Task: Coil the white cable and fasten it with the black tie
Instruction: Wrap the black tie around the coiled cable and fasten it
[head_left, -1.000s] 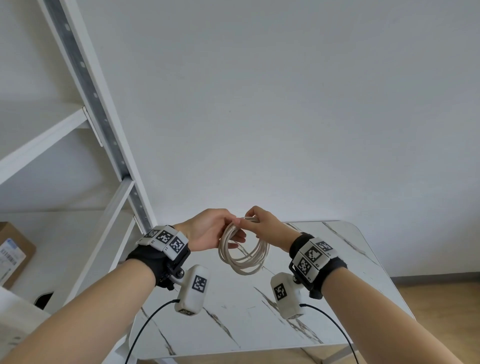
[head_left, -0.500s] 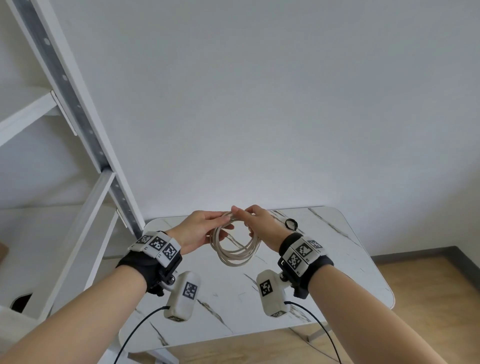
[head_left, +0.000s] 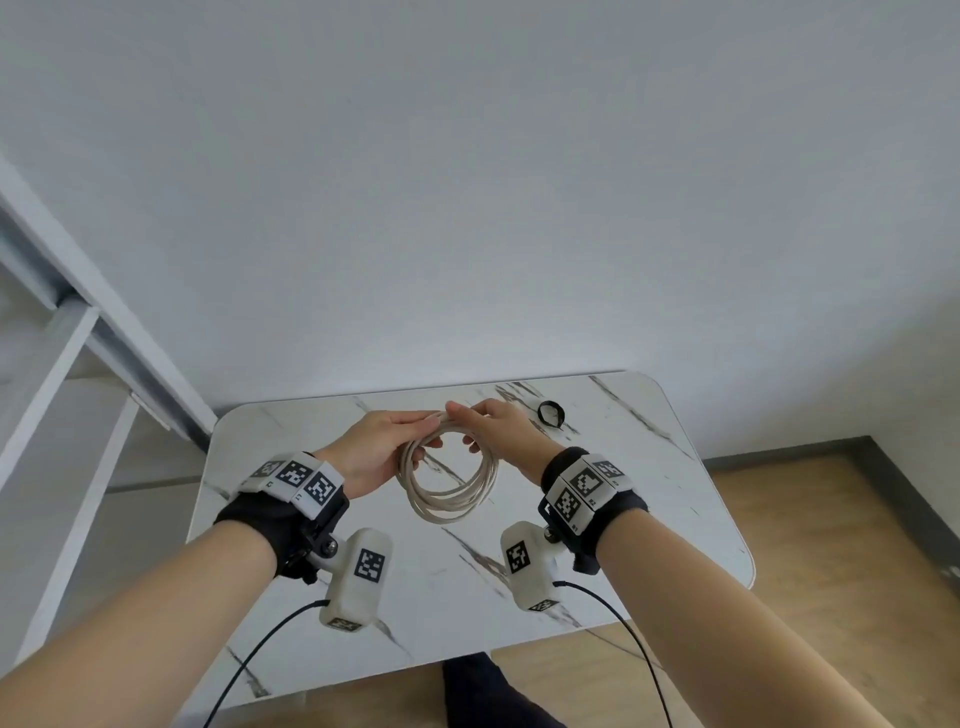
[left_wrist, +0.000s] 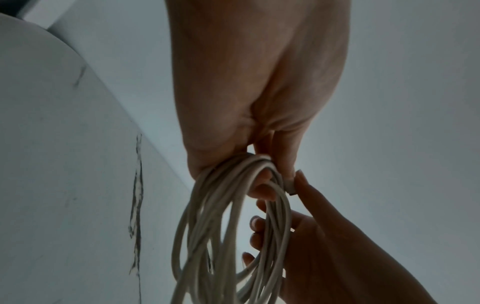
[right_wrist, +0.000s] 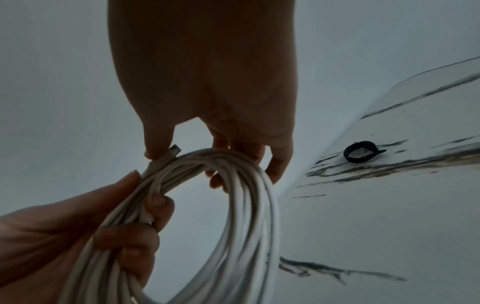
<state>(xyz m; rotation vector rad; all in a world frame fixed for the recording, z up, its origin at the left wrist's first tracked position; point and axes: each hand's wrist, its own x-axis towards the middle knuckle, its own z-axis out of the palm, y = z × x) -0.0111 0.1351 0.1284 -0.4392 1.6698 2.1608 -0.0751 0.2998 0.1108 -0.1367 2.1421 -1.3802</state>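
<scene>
White cable (head_left: 451, 475) is coiled in several loops, held above the counter (head_left: 649, 519) mid-area. Left hand (head_left: 375, 451) grips the bundle's top w/ curled fingers; right hand (head_left: 501, 432) pinches the plug end beside it. Prob. light, springy, loops want to splay, so hold at the gathered top. Black tie (head_left: 551, 414) lies near the counter's far right edge, its closure too small to make out.

Both hands lowered white cable (head_left: 451, 480) coil toward table (head_left: 649, 519); black tie (head_left: 551, 413) now visible.
</scene>
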